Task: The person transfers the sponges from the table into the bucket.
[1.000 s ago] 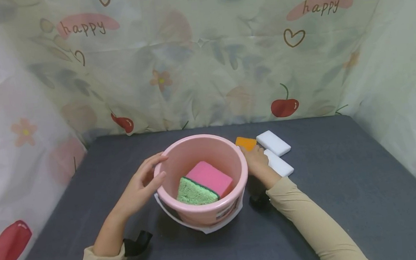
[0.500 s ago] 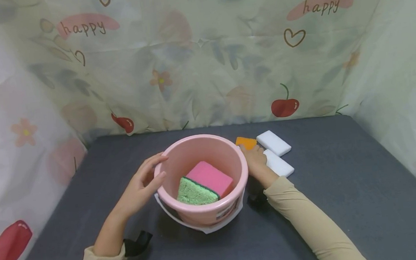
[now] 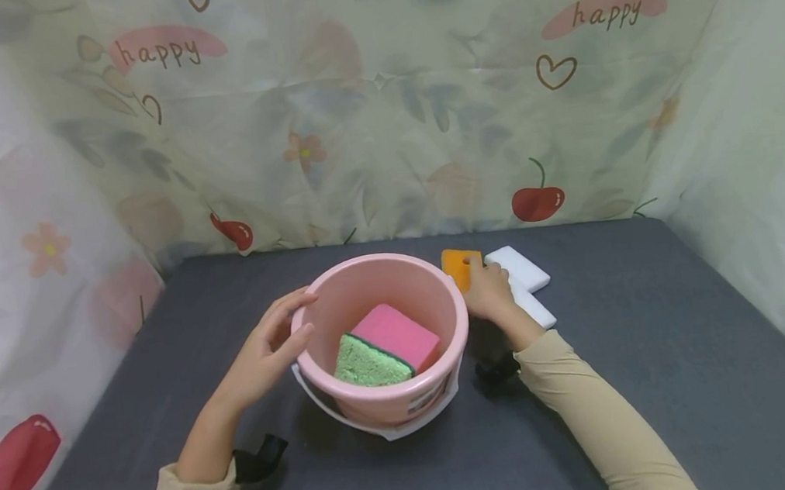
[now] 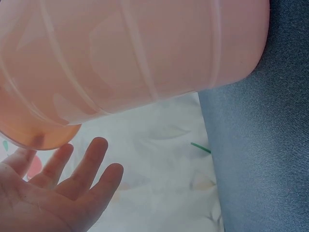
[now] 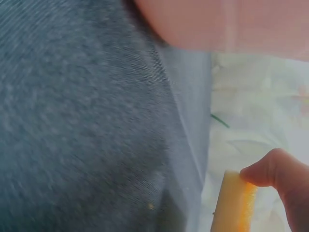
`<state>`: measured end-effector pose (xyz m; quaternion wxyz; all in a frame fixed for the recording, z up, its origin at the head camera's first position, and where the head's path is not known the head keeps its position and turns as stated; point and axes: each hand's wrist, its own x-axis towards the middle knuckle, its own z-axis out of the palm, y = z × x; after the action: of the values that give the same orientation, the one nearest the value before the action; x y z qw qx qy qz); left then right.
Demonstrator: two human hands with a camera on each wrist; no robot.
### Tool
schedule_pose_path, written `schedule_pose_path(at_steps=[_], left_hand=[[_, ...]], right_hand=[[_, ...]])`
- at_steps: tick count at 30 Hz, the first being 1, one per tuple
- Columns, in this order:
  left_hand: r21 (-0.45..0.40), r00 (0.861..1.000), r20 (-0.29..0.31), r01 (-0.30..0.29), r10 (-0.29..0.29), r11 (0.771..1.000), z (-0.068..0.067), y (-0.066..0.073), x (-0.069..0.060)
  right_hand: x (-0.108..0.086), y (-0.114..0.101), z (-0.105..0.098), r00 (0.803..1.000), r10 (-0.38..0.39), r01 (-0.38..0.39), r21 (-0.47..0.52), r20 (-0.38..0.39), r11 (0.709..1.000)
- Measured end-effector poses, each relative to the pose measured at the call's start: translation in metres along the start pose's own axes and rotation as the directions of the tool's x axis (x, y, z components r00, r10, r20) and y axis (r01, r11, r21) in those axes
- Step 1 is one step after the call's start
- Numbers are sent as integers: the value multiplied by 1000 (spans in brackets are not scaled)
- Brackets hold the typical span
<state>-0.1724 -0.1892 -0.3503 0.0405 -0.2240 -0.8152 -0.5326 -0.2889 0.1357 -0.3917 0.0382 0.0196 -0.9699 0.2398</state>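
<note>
A pink bucket with a white handle stands mid-table, holding a pink sponge and a green scouring sponge. The left hand touches the bucket's left rim with spread fingers; in the left wrist view, that hand lies beside the bucket wall. Right of the bucket, the right hand pinches an orange sponge. The right wrist view shows the thumb of the right hand on the edge of this sponge; its other fingers are out of that view.
Two white sponge blocks lie on the dark table, right of the orange sponge: the farther block and a nearer block partly behind the right hand. A patterned cloth hangs behind and at both sides.
The right hand has shifted slightly right and up, and the orange sponge in its pinch has risen and tilted. The left hand and bucket have not moved.
</note>
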Motion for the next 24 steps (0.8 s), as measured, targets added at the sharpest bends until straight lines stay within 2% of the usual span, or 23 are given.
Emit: schedule_pose_path(at_steps=[9, 16, 24], left_hand=[[-8, 1000, -2, -6, 6, 1000, 0, 0, 0], [-10, 1000, -7, -12, 12, 1000, 1, -1, -1], [0, 1000, -3, 4, -4, 1000, 0, -1, 0]], right_hand=[[-1, 0, -16, 1000, 21, -21, 95, -6, 995], [-5, 2, -29, 1000, -5, 8, 167, -21, 986], [-8, 8, -41, 999, -26, 32, 203, -34, 979]])
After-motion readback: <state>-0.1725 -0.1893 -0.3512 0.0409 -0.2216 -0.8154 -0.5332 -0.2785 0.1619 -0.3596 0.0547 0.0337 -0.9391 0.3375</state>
